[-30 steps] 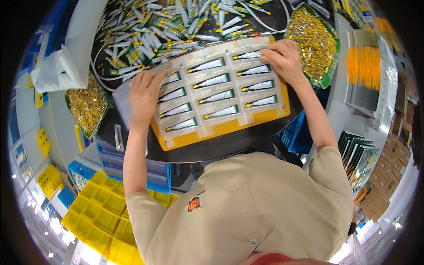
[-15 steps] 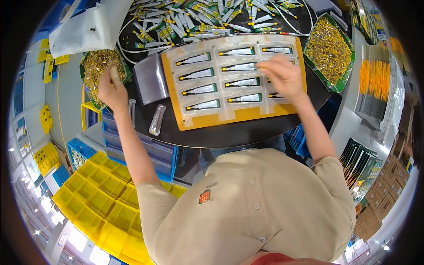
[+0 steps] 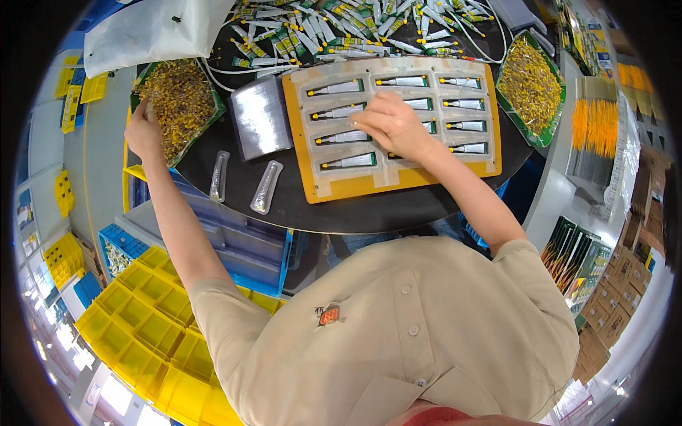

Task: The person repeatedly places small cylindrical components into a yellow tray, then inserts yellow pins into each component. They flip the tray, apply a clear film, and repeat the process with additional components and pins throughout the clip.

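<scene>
My left hand (image 3: 144,135) is at the left edge of a green tray (image 3: 213,106) heaped with small yellow-headed pins (image 3: 177,96). Its fingertips are drawn together among the pins; what they hold is too small to make out. My right hand (image 3: 398,126) hovers over a yellow-orange board (image 3: 362,193), with thumb and fingers pinched, and anything between them cannot be made out. Rows of clear moulded pockets on the board hold small white-and-green tubes (image 3: 348,161) with yellow tips. My hand hides some middle-column tubes.
Loose tubes (image 3: 348,27) pile up at the table's far side, beside a white cable (image 3: 241,72). Another pin tray (image 3: 529,85) stands right. Left of the board lie stacked clear plastic pieces (image 3: 261,117) and two clear shells (image 3: 266,187). A white bag (image 3: 149,39) overhangs the left tray.
My right hand has moved left across the board, from the right column to between the left and middle columns. My left hand has shifted to the tray's left edge. The whole view has shifted slightly.
</scene>
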Demonstrator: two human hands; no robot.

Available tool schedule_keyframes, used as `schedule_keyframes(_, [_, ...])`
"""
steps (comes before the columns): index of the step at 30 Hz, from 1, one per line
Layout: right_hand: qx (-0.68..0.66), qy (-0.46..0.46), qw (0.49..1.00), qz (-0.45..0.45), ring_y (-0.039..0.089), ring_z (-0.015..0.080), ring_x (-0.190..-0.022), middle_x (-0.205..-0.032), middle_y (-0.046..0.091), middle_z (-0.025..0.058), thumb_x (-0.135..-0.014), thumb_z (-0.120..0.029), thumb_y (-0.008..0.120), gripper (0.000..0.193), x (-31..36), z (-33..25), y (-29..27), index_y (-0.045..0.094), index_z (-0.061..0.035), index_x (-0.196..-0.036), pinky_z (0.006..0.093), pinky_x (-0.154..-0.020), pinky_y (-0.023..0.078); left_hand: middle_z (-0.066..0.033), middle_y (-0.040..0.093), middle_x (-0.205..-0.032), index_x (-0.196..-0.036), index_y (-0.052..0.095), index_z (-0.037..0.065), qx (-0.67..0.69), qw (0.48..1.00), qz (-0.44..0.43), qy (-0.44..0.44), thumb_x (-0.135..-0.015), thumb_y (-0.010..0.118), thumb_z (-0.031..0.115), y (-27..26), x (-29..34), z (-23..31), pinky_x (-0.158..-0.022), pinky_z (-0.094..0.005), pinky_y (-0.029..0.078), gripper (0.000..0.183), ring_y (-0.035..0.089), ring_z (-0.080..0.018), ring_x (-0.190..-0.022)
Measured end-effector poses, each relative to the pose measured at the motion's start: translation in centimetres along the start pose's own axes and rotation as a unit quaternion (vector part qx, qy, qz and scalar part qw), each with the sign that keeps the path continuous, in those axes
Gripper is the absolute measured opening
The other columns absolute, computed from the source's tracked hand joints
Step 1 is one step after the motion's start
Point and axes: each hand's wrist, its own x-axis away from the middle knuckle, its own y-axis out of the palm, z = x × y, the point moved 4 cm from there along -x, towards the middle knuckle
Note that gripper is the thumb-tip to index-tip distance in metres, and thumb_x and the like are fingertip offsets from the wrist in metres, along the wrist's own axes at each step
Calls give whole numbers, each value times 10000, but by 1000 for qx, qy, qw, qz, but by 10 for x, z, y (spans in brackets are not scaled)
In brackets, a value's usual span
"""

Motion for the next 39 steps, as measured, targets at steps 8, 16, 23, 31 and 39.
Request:
schedule_keyframes(8, [57,32,997,-35,573,235,-856,-866,605,4,-751,-140,795,190,26,-22,-16,718,-116,-923,374,-840,434,-90,665,-1003,-1101,782,242,-49,982,172,68,-907,684,307,-22,18,12,-800,-429,508,227,614,-307,-906])
schedule_keyframes(16, [117,58,991,-31,577,222,-856,-869,604,15,-760,-143,796,260,94,-14,-87,734,-126,-1012,368,-829,439,-76,624,-897,-1055,767,97,367,899,-46,234,-777,722,27,-99,221,217,-742,-351,500,290,584,-261,-837])
schedule_keyframes(23, [74,78,994,34,557,223,-806,-895,628,23,-771,-110,787,247,98,7,-97,762,-104,-1017,359,-761,428,-52,605,-926,-1098,768,164,327,879,-150,314,-733,754,45,-103,265,274,-796,-380,456,384,548,-263,-897])
schedule_keyframes(31, [133,20,991,25,598,221,-877,-852,611,8,-737,-89,719,85,74,31,-85,692,-126,-809,364,-829,468,-58,660,-1097,-1107,745,121,327,898,-117,271,-728,711,-13,-103,271,274,-914,-401,434,403,567,-282,-1008])
schedule_keyframes(39, [130,79,985,79,595,209,-805,-829,638,-7,-740,-95,789,119,71,14,-76,721,-112,-836,374,-814,432,-105,620,-1344,-979,617,35,253,891,-180,331,-785,604,-49,-100,273,288,-1064,-480,398,213,514,-356,-1285])
